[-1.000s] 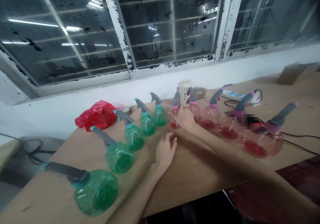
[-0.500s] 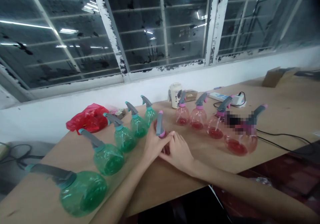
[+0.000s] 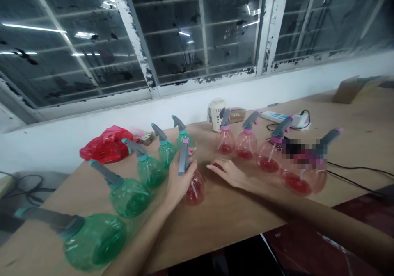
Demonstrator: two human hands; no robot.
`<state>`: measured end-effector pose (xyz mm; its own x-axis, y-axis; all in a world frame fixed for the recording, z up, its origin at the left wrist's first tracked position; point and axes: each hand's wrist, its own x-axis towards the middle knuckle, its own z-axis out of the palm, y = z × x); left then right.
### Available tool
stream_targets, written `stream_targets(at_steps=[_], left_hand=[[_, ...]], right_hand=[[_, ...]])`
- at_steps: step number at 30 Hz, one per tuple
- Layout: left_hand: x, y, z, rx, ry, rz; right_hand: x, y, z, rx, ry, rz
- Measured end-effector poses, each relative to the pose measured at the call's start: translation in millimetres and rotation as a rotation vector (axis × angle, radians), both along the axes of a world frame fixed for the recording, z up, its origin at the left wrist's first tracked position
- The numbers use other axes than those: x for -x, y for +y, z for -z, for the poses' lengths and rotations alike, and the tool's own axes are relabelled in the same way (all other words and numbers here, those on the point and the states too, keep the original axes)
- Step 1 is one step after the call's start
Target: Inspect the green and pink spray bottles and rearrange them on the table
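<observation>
My left hand [image 3: 178, 181] is wrapped round the neck of a pink spray bottle [image 3: 194, 189] with a grey trigger head, standing near the middle of the brown table [image 3: 215, 222]. My right hand [image 3: 227, 171] lies just to its right, fingers spread flat on the table, holding nothing. Left of the held bottle runs a row of several green spray bottles [image 3: 128, 194]. To the right stands a row of several pink spray bottles [image 3: 246, 144].
A red plastic bag [image 3: 106, 147] lies at the back left by the wall. A white paper cup [image 3: 215, 114], a small box [image 3: 237, 114] and a power strip [image 3: 283, 118] with black cables sit at the back. A cardboard box [image 3: 351, 89] is far right. Windows run above.
The pink bottle taken from the back row has come toward me. My left hand now grips it alone, and my right hand has let go and rests on the table.
</observation>
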<state>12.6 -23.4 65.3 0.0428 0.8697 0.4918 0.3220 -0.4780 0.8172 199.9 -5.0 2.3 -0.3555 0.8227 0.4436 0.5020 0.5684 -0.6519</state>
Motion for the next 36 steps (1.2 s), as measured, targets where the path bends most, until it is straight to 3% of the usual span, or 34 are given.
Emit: stream_targets(at_steps=[4,7,16,25,28,32,36], left_hand=[[-0.6,0.5,-3.2,0.005,-0.010,0.046],[0.1,-1.1,-6.7,0.001,0.011,0.088],[4.7,-8.3,-3.9,0.018,0.047,0.064],[5.6,-14.6,-12.6,0.110,0.070,0.084],[8.9,-13.7,-14.6,0.176,-0.024,0.092],[13.9,-6.6,-12.2,0.301,-0.319,0.050],[14.9,3.2,-4.7,0.472,-0.567,0.109]], right_hand=[[3.5,34.3,15.8,-0.036,0.011,0.088],[10.6,47.2,19.9,-0.049,0.001,0.074],[10.4,42.4,23.6,-0.124,-0.068,0.056],[8.4,46.9,34.0,-0.142,-0.172,0.030],[6.8,48.9,36.4,-0.146,-0.216,0.057],[5.2,50.1,38.4,-0.144,-0.257,0.070],[3.7,50.6,38.9,-0.164,-0.254,0.061]])
